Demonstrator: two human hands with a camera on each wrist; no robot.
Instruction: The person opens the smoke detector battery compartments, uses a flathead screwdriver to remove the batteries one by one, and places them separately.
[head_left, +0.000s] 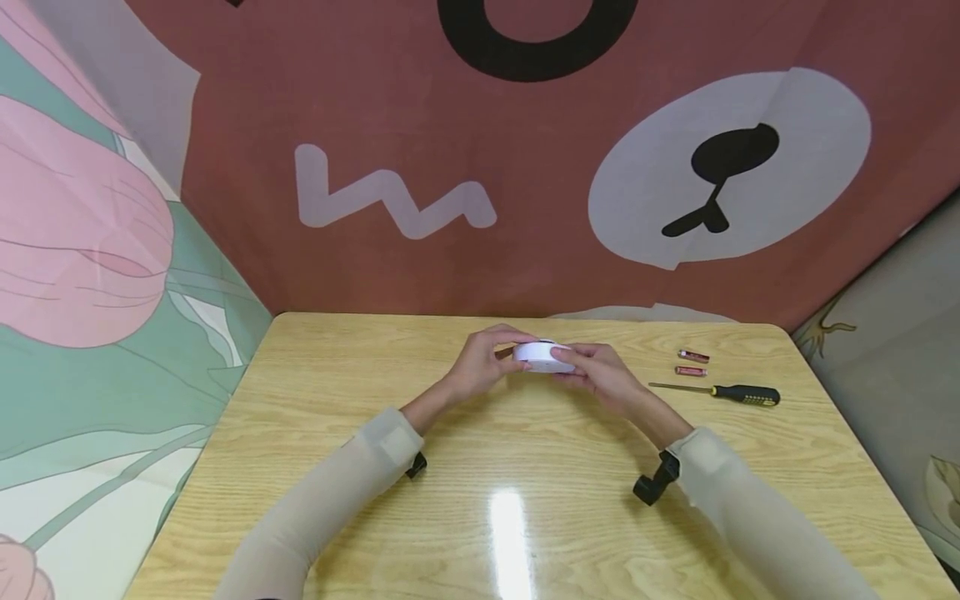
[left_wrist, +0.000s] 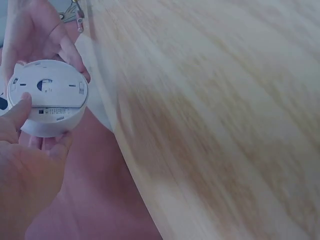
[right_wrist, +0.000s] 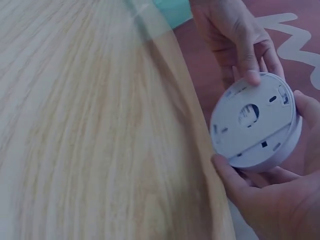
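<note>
A round white smoke detector (head_left: pixel 537 357) is held between both hands over the far part of the table. Its back shows in both wrist views, with a slotted mounting plate (left_wrist: pixel 55 87) that has a round hole in the middle. My left hand (head_left: pixel 483 362) grips the left side, thumb on the plate and fingers underneath. From the other side my right hand (head_left: pixel 600 375) holds the rim, its thumb and fingers curled round the edge in the right wrist view. Part of a printed label (left_wrist: pixel 55 111) shows beside the plate's straight edge.
To the right of the hands lie two small batteries (head_left: pixel 692 363) and a screwdriver (head_left: pixel 746 395) with a black and yellow handle. The wooden table (head_left: pixel 360 358) ends just beyond the hands at a printed cloth backdrop (head_left: pixel 390 275).
</note>
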